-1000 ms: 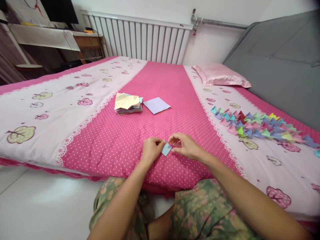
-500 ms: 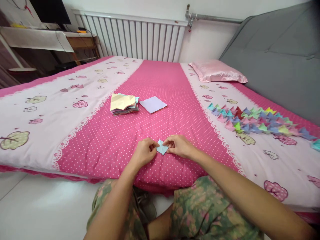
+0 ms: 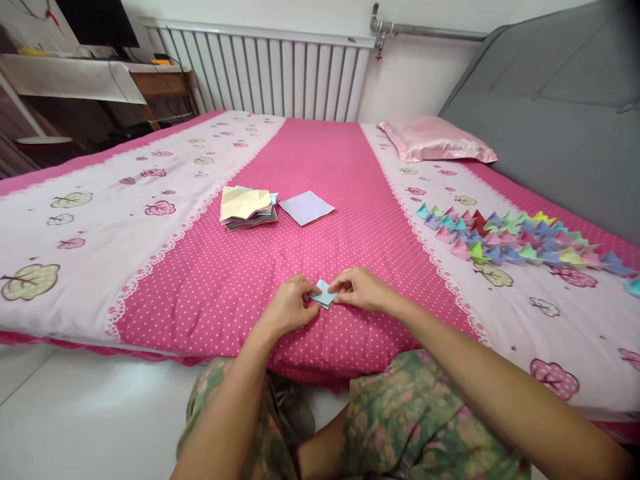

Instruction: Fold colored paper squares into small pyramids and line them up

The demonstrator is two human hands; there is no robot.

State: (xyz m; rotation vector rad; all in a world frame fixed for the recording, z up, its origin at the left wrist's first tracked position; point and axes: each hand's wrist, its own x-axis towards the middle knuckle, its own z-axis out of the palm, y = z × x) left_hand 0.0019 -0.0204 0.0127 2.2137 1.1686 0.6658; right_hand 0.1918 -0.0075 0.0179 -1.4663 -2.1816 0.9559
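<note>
At the frame's lower centre, left hand [image 3: 294, 300] and right hand [image 3: 361, 290] pinched a creased, pale-blue paper diamond [image 3: 325, 293] on polka-dotted bedding [image 3: 360, 233].

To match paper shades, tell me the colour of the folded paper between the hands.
The folded paper is light blue; the head view shows it.

Folded paper [image 3: 325, 294] on bed [image 3: 360, 237], stack [image 3: 246, 205] behind

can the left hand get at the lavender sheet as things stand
Probably yes: only pink bedspread lies between the left hand and the lavender sheet, though it would need to release the blue paper.
</note>
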